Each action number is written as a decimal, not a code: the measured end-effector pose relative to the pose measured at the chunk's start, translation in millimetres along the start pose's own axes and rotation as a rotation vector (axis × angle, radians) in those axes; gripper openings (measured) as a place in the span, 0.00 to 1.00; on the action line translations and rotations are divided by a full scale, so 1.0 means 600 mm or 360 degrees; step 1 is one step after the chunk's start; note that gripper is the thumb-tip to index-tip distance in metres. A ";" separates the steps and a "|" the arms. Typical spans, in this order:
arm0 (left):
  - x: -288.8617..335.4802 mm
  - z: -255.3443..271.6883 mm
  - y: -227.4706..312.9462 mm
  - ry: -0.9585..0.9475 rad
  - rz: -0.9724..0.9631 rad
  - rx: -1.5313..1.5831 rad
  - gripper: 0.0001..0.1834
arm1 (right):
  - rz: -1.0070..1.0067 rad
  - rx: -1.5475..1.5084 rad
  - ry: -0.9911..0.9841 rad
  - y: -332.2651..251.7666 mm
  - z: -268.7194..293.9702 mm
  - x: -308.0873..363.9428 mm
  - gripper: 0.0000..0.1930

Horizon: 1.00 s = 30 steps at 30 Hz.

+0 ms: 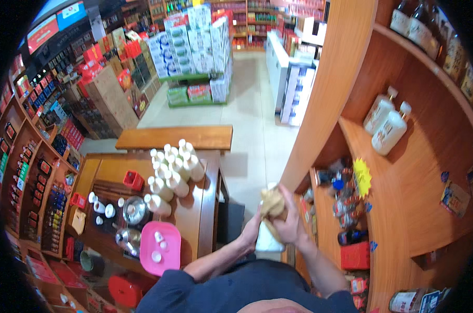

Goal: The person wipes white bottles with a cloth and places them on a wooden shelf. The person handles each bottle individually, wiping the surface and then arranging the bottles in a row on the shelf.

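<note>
In front of my body I hold a white bottle (268,239) in both hands. A tan cloth (273,202) is bunched around its upper part, and a bit of white shows above the cloth. My left hand (253,227) closes on the bottle's left side. On the other side, my right hand (290,223) is wrapped over the cloth and presses it to the bottle. Some fingers of both hands are hidden behind the cloth and bottle. On the wooden table (193,229) to my left stands a cluster of similar white bottles (175,172).
A pink tray (148,251) with small white cups, a metal kettle (128,239) and a steel bowl (135,209) sit on the table. A wooden bench (176,137) lies beyond it. Close on my right rises a wooden shelf (320,104) with two white bottles (390,129) and glass bottles.
</note>
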<state>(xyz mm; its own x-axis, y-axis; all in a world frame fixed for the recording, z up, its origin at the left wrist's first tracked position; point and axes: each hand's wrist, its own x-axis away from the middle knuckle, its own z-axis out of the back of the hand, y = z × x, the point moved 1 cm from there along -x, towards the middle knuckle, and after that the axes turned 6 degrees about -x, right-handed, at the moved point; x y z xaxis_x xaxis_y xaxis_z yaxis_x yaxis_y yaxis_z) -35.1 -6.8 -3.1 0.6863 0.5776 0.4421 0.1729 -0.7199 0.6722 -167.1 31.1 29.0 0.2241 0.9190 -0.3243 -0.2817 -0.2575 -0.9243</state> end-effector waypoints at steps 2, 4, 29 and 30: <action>-0.017 0.013 0.010 -0.0166 -0.0136 0.0186 0.37 | 0.0281 0.0211 -0.0043 -0.014 -0.004 0.033 0.46; -0.024 0.034 0.015 -0.0159 0.0114 0.0478 0.38 | 0.0138 0.0415 -0.0358 -0.038 -0.005 0.091 0.41; 0.011 0.012 -0.080 -0.0148 -0.0166 -0.0477 0.34 | -0.0642 0.0149 0.0322 0.041 0.017 0.106 0.25; 0.010 0.012 -0.080 -0.0176 -0.0142 -0.0349 0.40 | -0.0734 0.0256 0.0261 0.045 0.014 0.121 0.27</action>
<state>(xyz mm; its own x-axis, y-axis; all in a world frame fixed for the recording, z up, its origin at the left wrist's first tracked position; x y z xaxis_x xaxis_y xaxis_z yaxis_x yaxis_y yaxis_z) -34.1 28.2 -36.9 0.7501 0.5810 0.3158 0.0873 -0.5604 0.8236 -166.5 93.4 -17.9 0.4985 0.8640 0.0705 -0.2564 0.2247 -0.9401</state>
